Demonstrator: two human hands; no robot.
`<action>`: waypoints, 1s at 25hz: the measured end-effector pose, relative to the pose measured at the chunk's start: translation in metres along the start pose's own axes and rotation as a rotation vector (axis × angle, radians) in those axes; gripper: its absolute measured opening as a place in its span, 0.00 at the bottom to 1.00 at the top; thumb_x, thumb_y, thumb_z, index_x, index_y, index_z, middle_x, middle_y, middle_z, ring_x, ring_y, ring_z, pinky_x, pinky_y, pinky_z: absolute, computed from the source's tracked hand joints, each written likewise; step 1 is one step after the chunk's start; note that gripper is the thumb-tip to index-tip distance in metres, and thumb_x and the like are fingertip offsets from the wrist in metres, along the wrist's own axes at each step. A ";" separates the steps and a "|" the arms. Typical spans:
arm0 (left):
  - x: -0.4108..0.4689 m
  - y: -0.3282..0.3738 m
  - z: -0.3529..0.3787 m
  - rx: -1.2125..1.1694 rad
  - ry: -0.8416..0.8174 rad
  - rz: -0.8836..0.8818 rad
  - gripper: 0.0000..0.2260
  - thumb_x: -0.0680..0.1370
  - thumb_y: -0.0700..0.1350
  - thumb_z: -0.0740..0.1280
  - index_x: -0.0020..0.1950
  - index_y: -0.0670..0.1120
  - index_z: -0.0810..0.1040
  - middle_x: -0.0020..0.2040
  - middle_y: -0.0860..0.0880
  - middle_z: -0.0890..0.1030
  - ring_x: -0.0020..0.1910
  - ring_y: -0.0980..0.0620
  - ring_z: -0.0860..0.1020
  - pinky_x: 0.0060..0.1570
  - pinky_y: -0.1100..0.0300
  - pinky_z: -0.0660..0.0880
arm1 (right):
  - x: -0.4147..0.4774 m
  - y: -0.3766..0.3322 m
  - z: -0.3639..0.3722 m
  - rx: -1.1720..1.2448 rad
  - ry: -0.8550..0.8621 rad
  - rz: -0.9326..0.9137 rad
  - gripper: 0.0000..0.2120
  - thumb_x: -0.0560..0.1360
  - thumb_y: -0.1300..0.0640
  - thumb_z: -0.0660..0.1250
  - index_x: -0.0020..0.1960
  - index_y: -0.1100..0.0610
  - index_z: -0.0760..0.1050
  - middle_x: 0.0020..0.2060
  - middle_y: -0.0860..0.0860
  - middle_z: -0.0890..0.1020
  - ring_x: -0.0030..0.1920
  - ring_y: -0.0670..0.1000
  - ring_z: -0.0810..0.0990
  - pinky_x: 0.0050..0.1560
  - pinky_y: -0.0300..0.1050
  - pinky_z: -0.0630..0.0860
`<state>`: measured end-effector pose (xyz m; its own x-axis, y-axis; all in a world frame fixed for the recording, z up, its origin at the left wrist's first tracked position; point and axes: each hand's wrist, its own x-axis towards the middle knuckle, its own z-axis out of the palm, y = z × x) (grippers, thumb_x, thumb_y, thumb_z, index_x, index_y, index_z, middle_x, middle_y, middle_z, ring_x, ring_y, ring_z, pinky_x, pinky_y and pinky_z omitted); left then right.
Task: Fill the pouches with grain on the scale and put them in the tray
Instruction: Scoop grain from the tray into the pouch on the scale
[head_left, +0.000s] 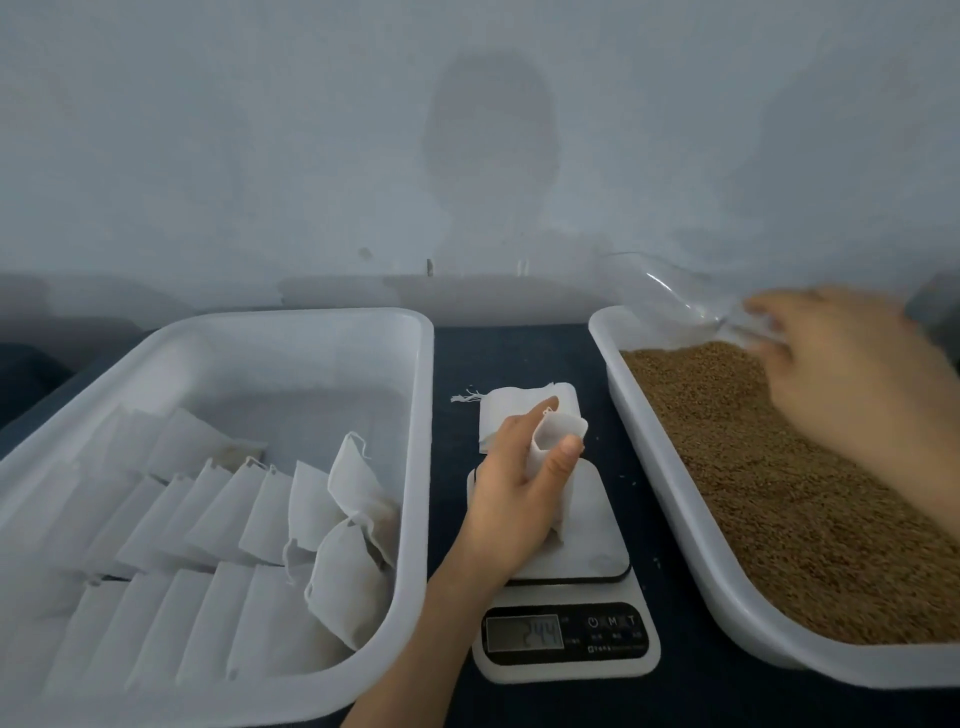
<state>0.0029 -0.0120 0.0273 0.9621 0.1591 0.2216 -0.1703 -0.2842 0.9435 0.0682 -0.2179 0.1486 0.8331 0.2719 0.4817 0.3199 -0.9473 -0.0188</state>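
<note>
The left hand (511, 488) pinches an empty white fabric pouch (558, 431) between thumb and fingers. The pouch stands upright on the platform of the white digital kitchen scale (571, 644), long axis vertical and mouth up. The right hand (841, 364) hovers over the brown grain (779, 499) in the white plastic tray on the right (670, 467). Its fingers appear curled round the handle of a clear plastic scoop (670, 296), though blur smears the grip.

The pouch mouth lies to the left of the scoop and nearer the person, across the tray's rim, so the right hand is likely the one to carry the grain over.

Whether the scoop holds grain cannot be told, and the scale's digits are unreadable. Filled white pouches (343, 587) lie in the white plastic tray on the left (423, 415), which is cut off by the frame.
</note>
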 end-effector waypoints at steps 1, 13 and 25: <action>0.000 0.001 0.000 0.021 -0.007 0.004 0.27 0.74 0.64 0.57 0.72 0.58 0.64 0.60 0.68 0.69 0.62 0.67 0.69 0.66 0.60 0.67 | -0.001 0.001 0.013 0.061 -0.127 0.102 0.11 0.77 0.58 0.63 0.57 0.60 0.76 0.41 0.56 0.79 0.38 0.56 0.78 0.38 0.49 0.78; 0.000 -0.004 0.002 -0.080 -0.096 -0.077 0.27 0.75 0.64 0.45 0.74 0.60 0.56 0.57 0.71 0.64 0.52 0.86 0.61 0.47 0.87 0.57 | 0.004 -0.013 0.079 -0.069 -0.660 0.328 0.09 0.79 0.62 0.60 0.57 0.65 0.71 0.45 0.58 0.77 0.40 0.55 0.76 0.27 0.40 0.66; 0.001 -0.003 0.001 -0.164 -0.086 -0.111 0.20 0.74 0.66 0.44 0.66 0.69 0.59 0.56 0.71 0.67 0.54 0.84 0.62 0.53 0.83 0.58 | -0.012 -0.031 0.046 0.252 -0.239 0.008 0.06 0.77 0.49 0.64 0.49 0.51 0.75 0.41 0.45 0.76 0.39 0.43 0.76 0.35 0.34 0.68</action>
<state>0.0040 -0.0118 0.0249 0.9904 0.0972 0.0986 -0.0877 -0.1105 0.9900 0.0692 -0.1836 0.1030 0.9084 0.3253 0.2627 0.3900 -0.8856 -0.2520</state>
